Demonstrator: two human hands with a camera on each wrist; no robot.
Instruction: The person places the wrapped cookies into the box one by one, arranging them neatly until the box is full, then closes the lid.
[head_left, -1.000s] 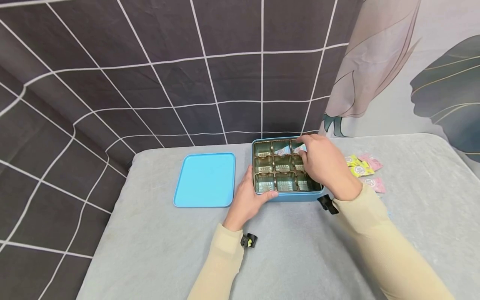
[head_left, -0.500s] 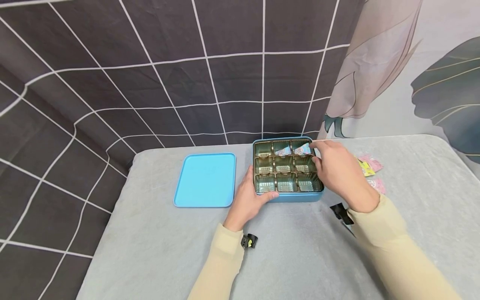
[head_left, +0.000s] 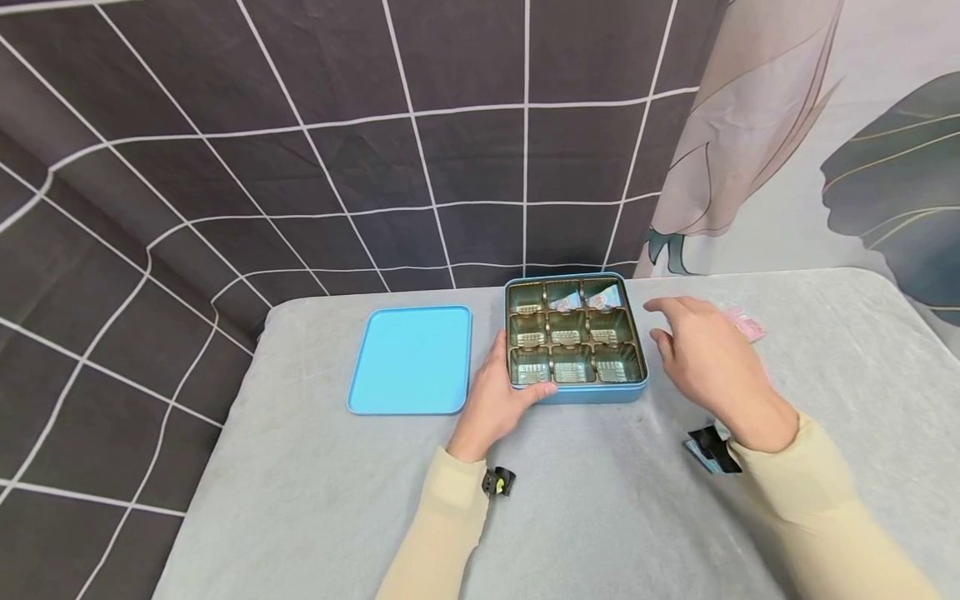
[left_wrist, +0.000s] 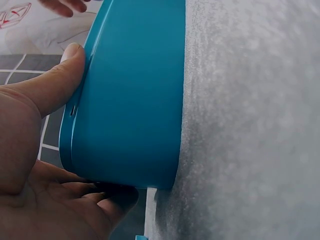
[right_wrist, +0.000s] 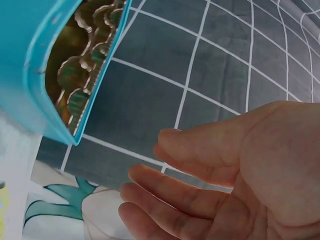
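A blue tin (head_left: 592,395) with a gold divided tray stands at the table's back edge. Light blue wrapped packets lie in its back middle compartment (head_left: 565,302) and back right compartment (head_left: 604,298). My left hand (head_left: 491,408) holds the tin's near left corner, thumb on the front rim; in the left wrist view its thumb and fingers lie around the blue wall (left_wrist: 125,100). Just right of the tin, my right hand (head_left: 712,362) hangs with fingers loosely bent and nothing between them, as the right wrist view of the hand (right_wrist: 220,175) also shows.
A flat blue lid (head_left: 410,360) lies left of the tin. Pink packets (head_left: 746,324) show behind my right hand, and a light blue packet (head_left: 701,457) by its wrist. Dark gridded cloth (head_left: 465,167) hangs behind the grey-covered table (head_left: 300,467).
My right hand has drawn away from the tin's back right compartment toward the right, leaving a light blue packet there. The yellow packets are now hidden behind it. My left hand has stayed in place.
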